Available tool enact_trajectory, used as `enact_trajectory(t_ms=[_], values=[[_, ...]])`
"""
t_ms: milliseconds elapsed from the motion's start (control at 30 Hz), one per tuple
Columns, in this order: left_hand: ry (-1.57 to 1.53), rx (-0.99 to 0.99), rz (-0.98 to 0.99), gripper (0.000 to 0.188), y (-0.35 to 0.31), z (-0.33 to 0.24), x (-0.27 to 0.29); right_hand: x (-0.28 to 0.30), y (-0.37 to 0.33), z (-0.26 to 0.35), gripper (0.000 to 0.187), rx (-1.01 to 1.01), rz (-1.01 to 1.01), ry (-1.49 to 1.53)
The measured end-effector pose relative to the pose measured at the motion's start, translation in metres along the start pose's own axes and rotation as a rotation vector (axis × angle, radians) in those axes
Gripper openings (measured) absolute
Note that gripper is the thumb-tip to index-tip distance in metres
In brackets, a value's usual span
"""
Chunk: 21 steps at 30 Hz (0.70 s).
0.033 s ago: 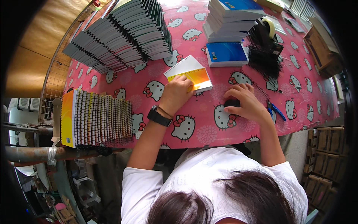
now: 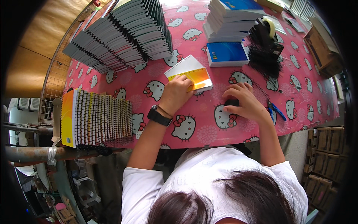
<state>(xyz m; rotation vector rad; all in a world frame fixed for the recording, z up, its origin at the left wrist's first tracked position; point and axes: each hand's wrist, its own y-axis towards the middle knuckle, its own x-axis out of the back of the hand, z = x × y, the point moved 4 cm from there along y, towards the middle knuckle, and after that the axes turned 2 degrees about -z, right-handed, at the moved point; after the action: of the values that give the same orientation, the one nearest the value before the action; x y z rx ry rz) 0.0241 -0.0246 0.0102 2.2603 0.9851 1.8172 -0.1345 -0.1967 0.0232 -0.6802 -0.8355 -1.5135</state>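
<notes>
Punched notepad [image 2: 203,77] under hand on pink counter [image 2: 205,123]

The yellow-covered notepad lies beneath the left hand [image 2: 177,91], its grip too hidden to call; the right hand [image 2: 244,100] is curled around a dark rounded object [image 2: 233,102]. Spiral-bound notebooks [image 2: 104,117] line the left side.

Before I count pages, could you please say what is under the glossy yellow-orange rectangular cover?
White paper sheets jut out beneath the cover; the rest is covered and cannot be seen.
</notes>
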Motion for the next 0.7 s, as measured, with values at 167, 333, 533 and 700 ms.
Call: enact_trajectory(t_ms=[167,333,533,700], values=[[-0.135,0.045,0.028,0.025,0.002,0.008,0.004,-0.011,0.022,-0.009,0.029,0.031,-0.112,0.218],[-0.211,0.088,0.045,0.022,0.004,0.013,0.002,-0.038,0.044,-0.031,0.038,-0.235,-0.199,0.688],[-0.076,-0.028,-0.073,0.026,-0.010,0.010,0.002,-0.053,0.069,-0.015,0.047,-0.612,-0.097,1.542],[0.072,0.003,-0.129,0.033,-0.019,-0.005,0.009,-0.067,0.084,-0.016,0.030,-0.430,-0.225,1.091]])
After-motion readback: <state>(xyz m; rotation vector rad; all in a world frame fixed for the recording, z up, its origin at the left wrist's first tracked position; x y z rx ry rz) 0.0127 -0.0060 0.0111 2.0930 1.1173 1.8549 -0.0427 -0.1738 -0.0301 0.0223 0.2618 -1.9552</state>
